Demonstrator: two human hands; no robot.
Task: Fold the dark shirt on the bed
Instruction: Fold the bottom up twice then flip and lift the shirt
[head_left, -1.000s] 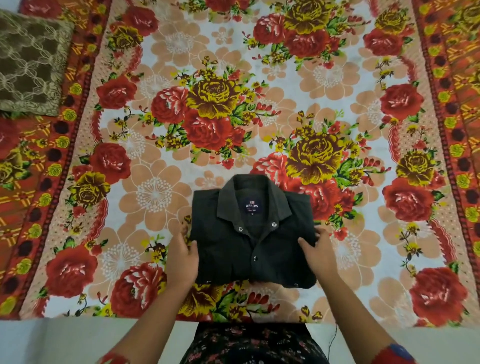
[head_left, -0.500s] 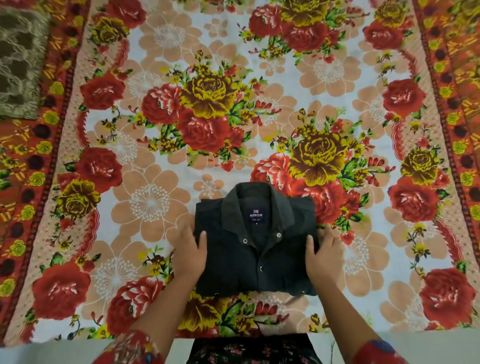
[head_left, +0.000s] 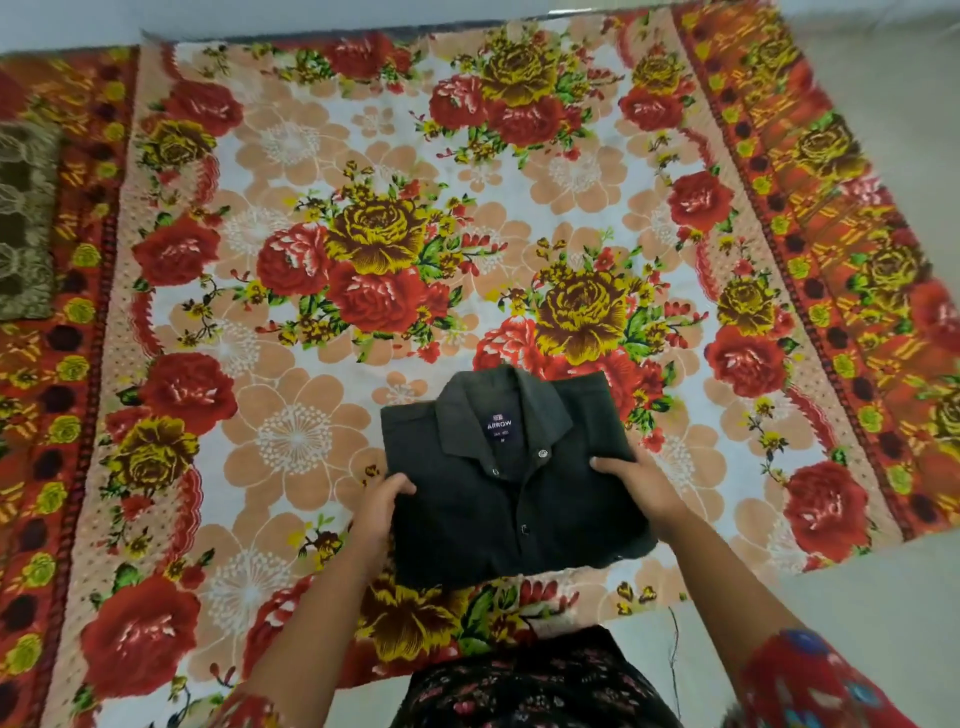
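Head view: the shirt (head_left: 498, 514) is folded into a tidy rectangle and sits between the two hands, close to the near edge of the spread (head_left: 311, 364). The left hand (head_left: 376, 512) grips the shirt's left edge, thumb on top and fingers tucked under. The right hand (head_left: 639, 486) grips the right edge the same way, thumb laid over the cloth. I cannot tell whether the shirt rests on the spread or is raised off it.

Beyond both hands the spread runs flat and wide, with plenty of room ahead and out to either side. Behind the wrists its near edge comes up close. Well right of the right hand the red border ends at pale floor (head_left: 857, 613). Far left of the left hand, a brown patterned cushion (head_left: 23, 223) lies on the border.

The shirt is dark, matte, finely woven. Its collar (head_left: 457, 415) points away from the hands, with a small label (head_left: 500, 427) inside and snaps (head_left: 542, 453) down the front. The spread is soft-looking, with big red and yellow roses.
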